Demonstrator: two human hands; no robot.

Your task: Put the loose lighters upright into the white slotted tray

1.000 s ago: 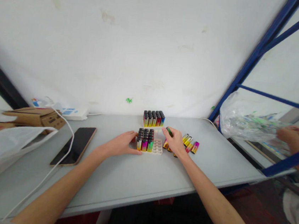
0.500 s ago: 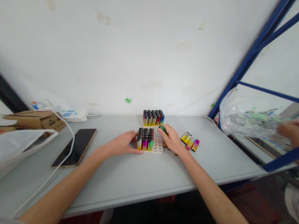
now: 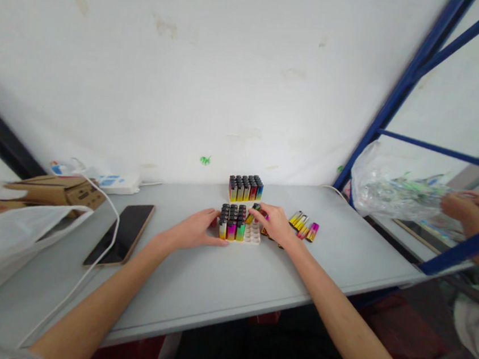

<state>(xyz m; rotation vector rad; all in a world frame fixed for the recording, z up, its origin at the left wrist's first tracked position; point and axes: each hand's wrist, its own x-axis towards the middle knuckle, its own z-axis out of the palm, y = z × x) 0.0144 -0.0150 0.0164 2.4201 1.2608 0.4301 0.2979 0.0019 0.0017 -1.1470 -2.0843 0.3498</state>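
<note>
We see a white wall [image 3: 250,78] behind a grey tabletop [image 3: 212,279], with a blue metal frame [image 3: 394,110] at right. On the left we note a white plastic bag [image 3: 8,258], then a cardboard box [image 3: 78,190] and a dark phone [image 3: 129,231]. Our left hand [image 3: 193,230] sets thumb and fingers wide apart about the left front corner of the white front tray [image 3: 253,236], holding no lighter. Our right hand [image 3: 275,223] pinches one lighter, thumb and fingers nearly together. In the front tray, we find upright lighters [image 3: 231,230] filling the left part; a fuller rear tray [image 3: 243,202] stands behind. Loose lighters [image 3: 302,222] lie right of it. The pinched lighter [image 3: 251,215] tilts over the front tray's unfilled cells.
</note>
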